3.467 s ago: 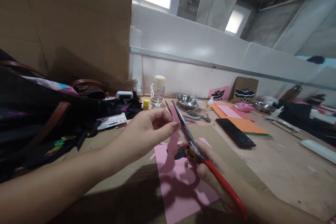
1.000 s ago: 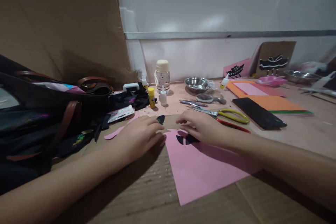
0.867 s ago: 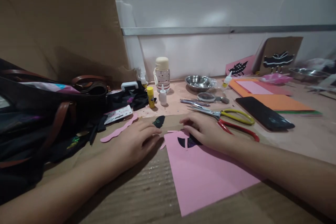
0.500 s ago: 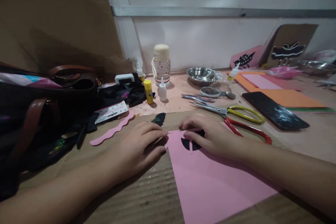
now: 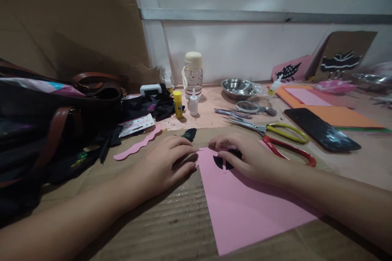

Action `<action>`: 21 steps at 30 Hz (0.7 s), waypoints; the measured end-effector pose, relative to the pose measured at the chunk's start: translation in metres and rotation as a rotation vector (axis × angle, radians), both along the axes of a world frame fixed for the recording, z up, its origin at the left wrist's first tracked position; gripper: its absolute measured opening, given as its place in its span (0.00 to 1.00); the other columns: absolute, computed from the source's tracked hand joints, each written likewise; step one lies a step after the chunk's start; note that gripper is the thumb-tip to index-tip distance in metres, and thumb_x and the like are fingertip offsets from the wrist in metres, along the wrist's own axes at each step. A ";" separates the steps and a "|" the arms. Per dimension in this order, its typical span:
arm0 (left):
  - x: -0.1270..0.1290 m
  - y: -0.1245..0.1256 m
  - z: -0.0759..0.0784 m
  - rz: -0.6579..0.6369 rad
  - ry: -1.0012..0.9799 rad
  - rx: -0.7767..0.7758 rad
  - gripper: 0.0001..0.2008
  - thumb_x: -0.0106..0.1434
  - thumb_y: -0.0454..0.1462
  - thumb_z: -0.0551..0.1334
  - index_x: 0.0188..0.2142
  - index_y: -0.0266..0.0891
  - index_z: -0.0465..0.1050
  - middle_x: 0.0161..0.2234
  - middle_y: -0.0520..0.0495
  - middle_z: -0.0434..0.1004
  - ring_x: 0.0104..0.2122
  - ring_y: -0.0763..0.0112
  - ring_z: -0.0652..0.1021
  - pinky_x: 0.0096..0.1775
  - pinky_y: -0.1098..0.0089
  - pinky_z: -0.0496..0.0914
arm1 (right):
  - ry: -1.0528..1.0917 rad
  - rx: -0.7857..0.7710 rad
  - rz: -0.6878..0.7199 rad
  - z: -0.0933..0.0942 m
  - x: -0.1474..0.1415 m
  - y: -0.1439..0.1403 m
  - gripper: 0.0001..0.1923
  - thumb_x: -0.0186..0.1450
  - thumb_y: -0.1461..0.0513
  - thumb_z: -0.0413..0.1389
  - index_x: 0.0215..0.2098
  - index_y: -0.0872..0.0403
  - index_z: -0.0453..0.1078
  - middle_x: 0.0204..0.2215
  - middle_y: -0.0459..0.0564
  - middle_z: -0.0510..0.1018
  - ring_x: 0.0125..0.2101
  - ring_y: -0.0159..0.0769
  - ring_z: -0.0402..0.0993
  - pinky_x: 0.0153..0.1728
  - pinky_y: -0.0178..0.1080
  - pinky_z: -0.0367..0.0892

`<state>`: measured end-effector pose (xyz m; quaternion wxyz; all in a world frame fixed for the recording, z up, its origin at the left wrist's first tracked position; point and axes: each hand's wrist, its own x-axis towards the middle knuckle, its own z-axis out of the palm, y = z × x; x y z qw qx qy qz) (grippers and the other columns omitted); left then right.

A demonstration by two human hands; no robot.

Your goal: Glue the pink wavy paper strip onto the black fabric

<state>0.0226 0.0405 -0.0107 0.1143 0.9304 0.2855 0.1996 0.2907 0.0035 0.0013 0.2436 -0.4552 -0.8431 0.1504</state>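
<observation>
Left hand: the left hand (image 5: 163, 163) is lying palm down on the brown corrugated cardboard sheet (image 5: 159, 228), fingers loosely together, gripping nothing, fingertips right at the left edge of the pink paper.
Right hand: the right hand (image 5: 249, 157) is pressed flat on the far end of the pink paper sheet (image 5: 241, 204), fingers spread a bit over the small black half-round paper cutout (image 5: 223, 162), not clamped on anything as far as I can see.
Pink paper: lies on the cardboard near the counter's front edge, black cutout sitting at its far edge.
Scissors: the red and yellow handled scissors (image 5: 275, 136) are lying just behind the right hand, nobody holding them.
Scrap: a wavy pink paper strip (image 5: 137, 147) sits left of the left hand, next to the black and brown bag (image 5: 55, 118).
Leaf bit: a small black leaf-shaped piece (image 5: 189, 133) lies just past the left fingertips.
Back edge: yellow glue stick (image 5: 177, 105), small white dropper bottle (image 5: 193, 105), clear bottle with cream cap (image 5: 193, 74), steel bowl (image 5: 239, 87).
Right side: black phone (image 5: 321, 129) lying beside the orange paper sheets (image 5: 333, 115).
</observation>
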 end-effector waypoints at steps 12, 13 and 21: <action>0.005 0.001 0.002 0.024 0.043 0.093 0.14 0.75 0.42 0.56 0.49 0.41 0.80 0.51 0.40 0.79 0.51 0.54 0.76 0.53 0.53 0.70 | -0.145 0.013 0.064 -0.001 -0.006 0.002 0.14 0.74 0.60 0.50 0.54 0.57 0.72 0.51 0.60 0.77 0.52 0.52 0.69 0.53 0.55 0.66; 0.006 0.003 0.002 0.028 0.043 0.107 0.14 0.75 0.41 0.56 0.49 0.41 0.79 0.51 0.40 0.79 0.52 0.54 0.76 0.55 0.52 0.69 | -0.134 0.019 0.070 0.002 -0.006 0.002 0.13 0.74 0.61 0.50 0.52 0.56 0.72 0.50 0.59 0.77 0.51 0.51 0.69 0.53 0.53 0.66; 0.020 0.020 0.007 -0.037 0.136 0.071 0.16 0.74 0.44 0.60 0.58 0.43 0.73 0.56 0.41 0.78 0.54 0.56 0.78 0.56 0.57 0.71 | -0.127 -0.043 0.081 0.007 -0.005 -0.002 0.09 0.71 0.63 0.55 0.49 0.54 0.72 0.45 0.55 0.78 0.45 0.45 0.73 0.45 0.44 0.67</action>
